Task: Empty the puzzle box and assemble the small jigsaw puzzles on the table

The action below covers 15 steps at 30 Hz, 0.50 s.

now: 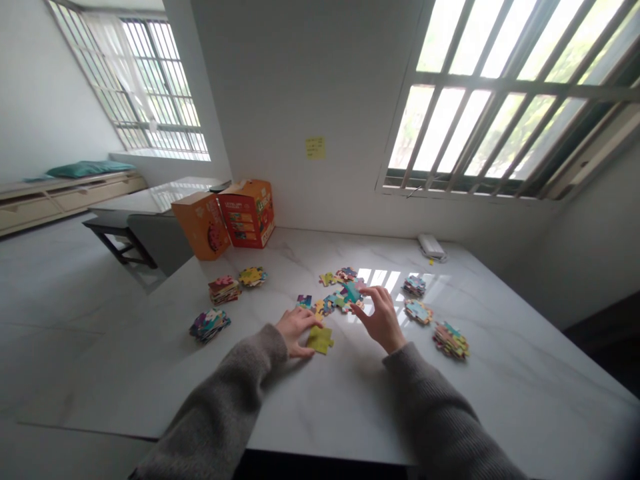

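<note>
My left hand (297,331) rests low on the table with its thumb and fingers around the left side of a yellow-green puzzle piece (321,340). Between the thumb and fingers of my right hand (383,320) is a teal puzzle piece (353,291), tilted up off the surface. Loose puzzle pieces (327,305) in mixed colours lie in a heap just beyond both hands, partly hidden by the fingers. A purple and blue piece (305,301) sits at the left of this heap.
Stacks of puzzle pieces stand left (210,325) and right (451,340) on the marble-patterned table (350,407). Two orange-red boxes (249,213) stand at the back left. A white power strip (431,247) lies near the wall. A yellow note (315,148) hangs there.
</note>
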### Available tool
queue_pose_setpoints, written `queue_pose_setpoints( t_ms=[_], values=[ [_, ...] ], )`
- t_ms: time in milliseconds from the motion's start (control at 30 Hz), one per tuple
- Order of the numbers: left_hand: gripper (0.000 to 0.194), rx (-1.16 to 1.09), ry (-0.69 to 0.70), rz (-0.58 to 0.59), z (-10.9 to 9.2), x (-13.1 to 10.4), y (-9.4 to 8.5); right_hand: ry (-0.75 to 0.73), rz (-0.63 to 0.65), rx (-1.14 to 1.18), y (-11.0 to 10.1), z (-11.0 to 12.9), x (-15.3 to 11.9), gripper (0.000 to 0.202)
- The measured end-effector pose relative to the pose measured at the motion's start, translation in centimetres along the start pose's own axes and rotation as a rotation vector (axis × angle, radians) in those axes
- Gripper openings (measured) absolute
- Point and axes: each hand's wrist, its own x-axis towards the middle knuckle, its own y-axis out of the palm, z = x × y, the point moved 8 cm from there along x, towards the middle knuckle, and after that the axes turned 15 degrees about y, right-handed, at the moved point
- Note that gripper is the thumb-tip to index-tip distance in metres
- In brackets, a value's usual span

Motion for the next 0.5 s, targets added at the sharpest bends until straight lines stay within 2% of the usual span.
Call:
queue_pose_setpoints(
  t_ms=[100, 200, 367, 500],
  values=[
    [0.056, 0.022, -0.051, 0.108, 0.3, -0.3, 0.5, 0.055, 0.061, -0.113, -0.3, -2.1, 0.5, 0.024],
    [0.053, 0.029, -0.070, 0.165, 0.3, -0.1, 0.9, 0.077, 0.061, -0.246, -1.8, -4.7, 1.6, 0.025],
    [0.046, 0.002, -0.019, 0.096, -0.1, 0.3, 0.7, 0.117, -0.056, -0.428, -6.0, -10.6, 4.7, 0.022],
    [0.042, -0.042, 0.027, 0.039, -0.1, 0.4, 0.8, 0.072, -0.017, -0.423, -7.8, -14.1, 6.3, 0.027]
  ],
)
